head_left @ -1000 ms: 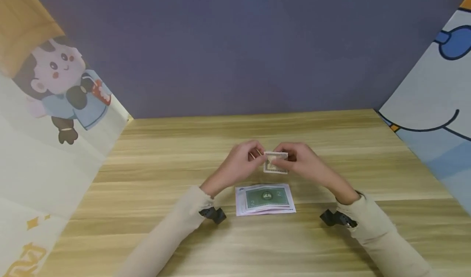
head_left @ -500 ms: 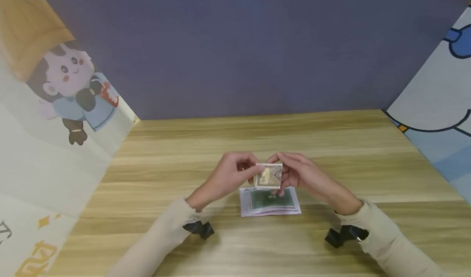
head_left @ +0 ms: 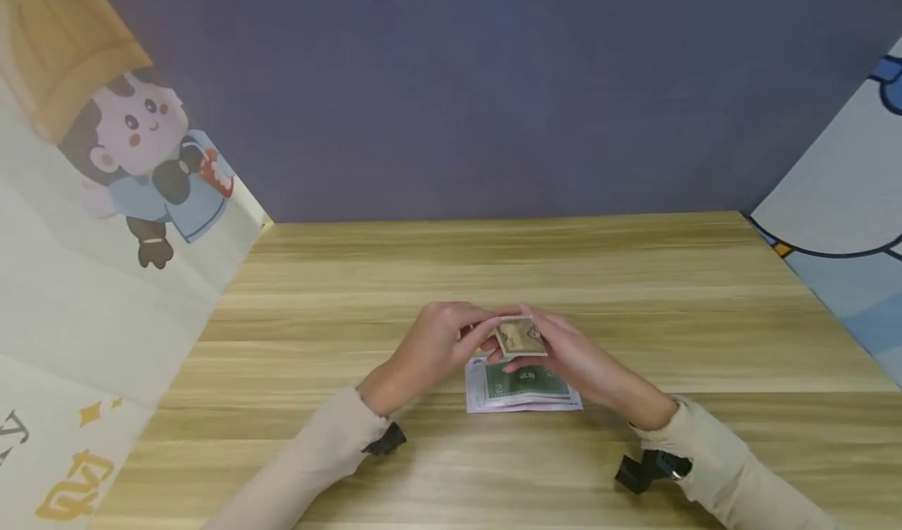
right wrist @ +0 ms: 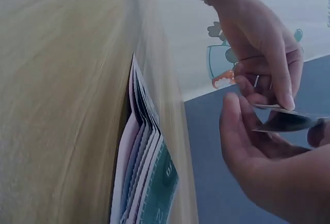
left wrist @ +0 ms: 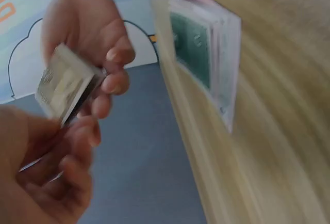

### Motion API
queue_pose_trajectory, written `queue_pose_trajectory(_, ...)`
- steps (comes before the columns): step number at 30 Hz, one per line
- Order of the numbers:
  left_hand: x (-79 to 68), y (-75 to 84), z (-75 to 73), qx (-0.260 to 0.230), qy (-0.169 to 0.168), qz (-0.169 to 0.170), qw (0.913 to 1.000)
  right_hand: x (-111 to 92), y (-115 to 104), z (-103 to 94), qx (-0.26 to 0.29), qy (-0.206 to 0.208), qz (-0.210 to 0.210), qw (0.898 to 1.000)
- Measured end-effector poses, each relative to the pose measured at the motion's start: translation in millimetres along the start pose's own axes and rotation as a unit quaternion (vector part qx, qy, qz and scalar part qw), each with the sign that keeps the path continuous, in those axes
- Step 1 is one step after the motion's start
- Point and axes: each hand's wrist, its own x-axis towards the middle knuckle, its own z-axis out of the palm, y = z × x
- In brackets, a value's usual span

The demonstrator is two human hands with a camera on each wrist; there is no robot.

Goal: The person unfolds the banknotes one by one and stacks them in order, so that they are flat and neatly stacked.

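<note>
A small brownish paper banknote is held above the table between both hands; in the left wrist view the banknote looks folded or layered, with a dark gap along one edge. My left hand pinches its left end, thumb on top. My right hand cradles it from the right, thumb at the upper edge and fingers curled behind and under it. Just below lies a stack of larger notes, a green one on top and pinkish ones underneath. Seen edge-on in the right wrist view, the stack fans apart slightly.
The wood-grain table ends at a dark purple-grey panel behind. Cartoon-printed side walls stand left and right. A black wrist device sits under the right cuff.
Both hands have come down and nearer over the stack with the banknote. The right hand let its pinch go, opened behind the note, and now holds its right side again.
</note>
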Motion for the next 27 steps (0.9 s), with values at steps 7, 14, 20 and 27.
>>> queue_pose_trajectory(7,-4.9,5.6,-3.4,0.016,0.044,-0.012,0.9989,-7,-7,6.7,-0.076,0.08,0.008,0.994)
queue_pose_trajectory(14,-11.2,4.8,-7.0,0.005,0.036,-0.024,0.9991,-15,-11,5.5,-0.173,0.149,-0.027,0.973)
queue_pose_trajectory(20,-15.4,1.5,-9.3,-0.047,0.016,-0.07,0.9963,-21,-9,-4.4,-0.179,0.207,-0.041,0.961)
queue_pose_trajectory(27,-18.6,-2.3,-6.2,-0.09,-0.002,-0.115,0.9894,-32,-5,-10.4,-0.229,0.222,-0.011,0.948)
